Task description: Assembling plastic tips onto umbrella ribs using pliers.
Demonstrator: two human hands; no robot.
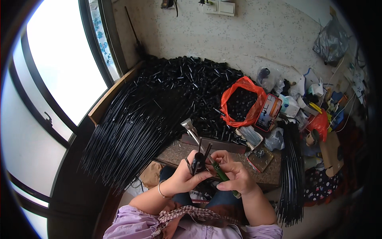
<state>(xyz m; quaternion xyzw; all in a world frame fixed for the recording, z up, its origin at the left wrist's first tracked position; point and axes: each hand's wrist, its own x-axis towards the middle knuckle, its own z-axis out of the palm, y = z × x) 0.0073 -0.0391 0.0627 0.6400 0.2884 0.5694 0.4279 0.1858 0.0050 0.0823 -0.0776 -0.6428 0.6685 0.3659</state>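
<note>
My left hand (pixel 186 175), wearing a bracelet, is closed around a short black tube (pixel 198 158) with thin black rods standing out beside it. My right hand (pixel 240 177) grips the green handle (pixel 222 174) of a hammer-like tool. The tool's metal shaft slants up and left to a silver head (pixel 186 123) above the bench edge. The right fingertips are close to the black tube; whether they also pinch a small part cannot be made out. Both hands are held over my lap, in front of the stone-patterned bench edge (pixel 175 153).
A large heap of black tubes (pixel 187 75) covers the back of the bench. Long thin black rods (pixel 123 135) fan out on the left; another bundle (pixel 291 175) hangs over the right edge. A red bag (pixel 260 89) of black parts, a phone (pixel 268 112) and a pin tray (pixel 260 159) sit right.
</note>
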